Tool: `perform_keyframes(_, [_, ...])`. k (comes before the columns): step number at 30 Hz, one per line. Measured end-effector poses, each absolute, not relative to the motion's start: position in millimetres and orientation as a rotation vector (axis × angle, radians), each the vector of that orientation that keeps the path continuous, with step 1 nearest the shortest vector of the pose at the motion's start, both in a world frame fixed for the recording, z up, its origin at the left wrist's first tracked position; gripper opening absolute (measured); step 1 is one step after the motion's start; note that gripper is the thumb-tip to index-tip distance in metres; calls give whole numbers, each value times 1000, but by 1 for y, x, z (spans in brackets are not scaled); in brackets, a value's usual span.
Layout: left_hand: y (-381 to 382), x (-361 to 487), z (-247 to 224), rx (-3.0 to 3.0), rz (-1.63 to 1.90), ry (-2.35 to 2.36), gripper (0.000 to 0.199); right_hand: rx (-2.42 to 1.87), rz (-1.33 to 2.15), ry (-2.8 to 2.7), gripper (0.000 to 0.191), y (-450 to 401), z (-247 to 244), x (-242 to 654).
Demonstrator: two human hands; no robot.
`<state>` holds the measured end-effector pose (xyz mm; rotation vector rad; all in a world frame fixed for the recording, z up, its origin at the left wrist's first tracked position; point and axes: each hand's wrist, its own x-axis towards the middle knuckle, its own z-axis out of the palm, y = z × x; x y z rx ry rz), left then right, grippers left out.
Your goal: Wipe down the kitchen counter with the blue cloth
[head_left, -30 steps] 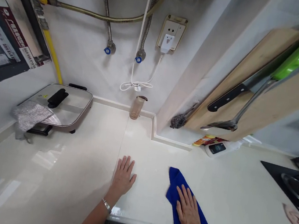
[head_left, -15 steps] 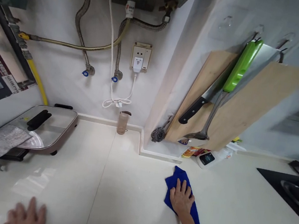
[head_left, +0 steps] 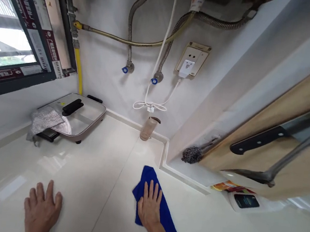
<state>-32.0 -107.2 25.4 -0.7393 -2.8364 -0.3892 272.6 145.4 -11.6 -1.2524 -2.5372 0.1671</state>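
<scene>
A blue cloth (head_left: 166, 218) is spread on the white countertop (head_left: 82, 182), right of a thin seam. My right hand (head_left: 150, 205) lies flat on top of it, palm down, fingers stretched out. At the lower left my left hand (head_left: 42, 207) rests on the bare counter with its fingers spread and nothing in it. Beyond the cloth, a brownish clear cup (head_left: 148, 128) stands near the wall corner.
At the back left sits an electric pan (head_left: 89, 112) with a glass lid and a grey cloth (head_left: 45, 120). A cutting board (head_left: 224, 152), a black-handled knife (head_left: 259, 140) and a steel scourer (head_left: 192, 154) hang at the right. A white bottle (head_left: 235, 204) lies below them.
The camera view has turned left and closer to the counter. My right hand and the blue cloth have moved left, nearer the counter seam. More of my left hand shows.
</scene>
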Motion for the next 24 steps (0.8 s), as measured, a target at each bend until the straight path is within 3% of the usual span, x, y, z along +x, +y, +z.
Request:
perform_keyframes(6, [-105, -25, 30, -735, -396, -2865, 63, -1153, 134, -2773, 71, 179, 12, 221])
perform_keyframes(24, [-120, -31, 4, -754, -358, -2892, 64, -942, 106, -2760, 68, 291, -3, 22])
